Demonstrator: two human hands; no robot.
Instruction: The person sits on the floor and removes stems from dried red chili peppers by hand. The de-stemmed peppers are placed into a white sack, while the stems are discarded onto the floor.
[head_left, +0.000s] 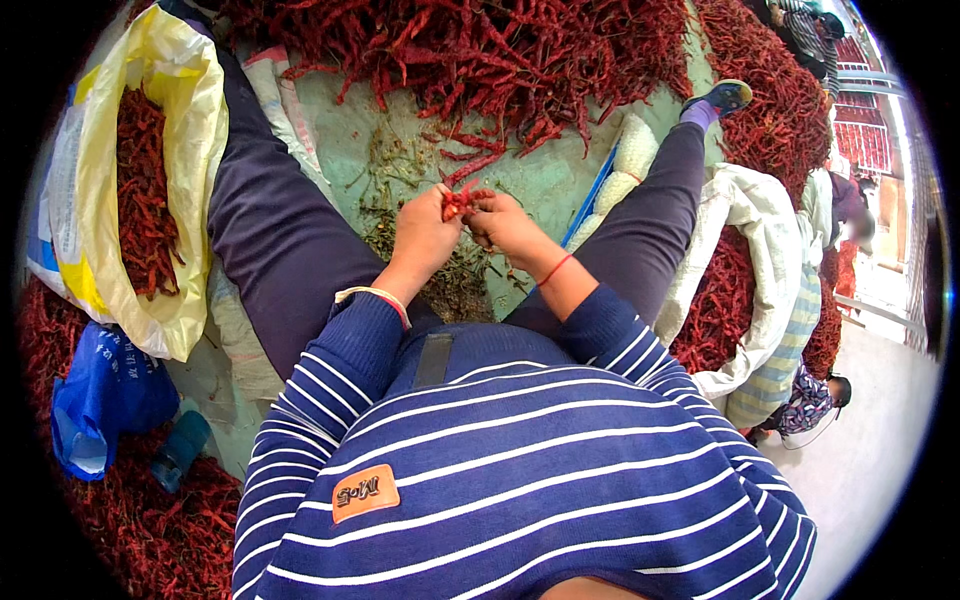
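Close together between my knees, both hands hold dried red chili peppers (463, 201). My left hand (427, 225) is closed around several of them. Against the stem side of the same chilies, my right hand (506, 225) pinches with thumb and fingers; what exactly lies between its fingertips is partly hidden. Beyond my hands spreads a large heap of dried red chilies (480, 52), a few loose ones reaching toward me. Below my hands, broken stems and bits (461, 289) lie piled on the green ground sheet (337, 124).
A yellow-lined woven sack (199, 187) holding chilies stands left; a white sack (776, 247) with chilies stands right. A blue bag (112, 390) and a bottle (180, 450) lie at lower left. More chili heaps (772, 97) and several people are at the right.
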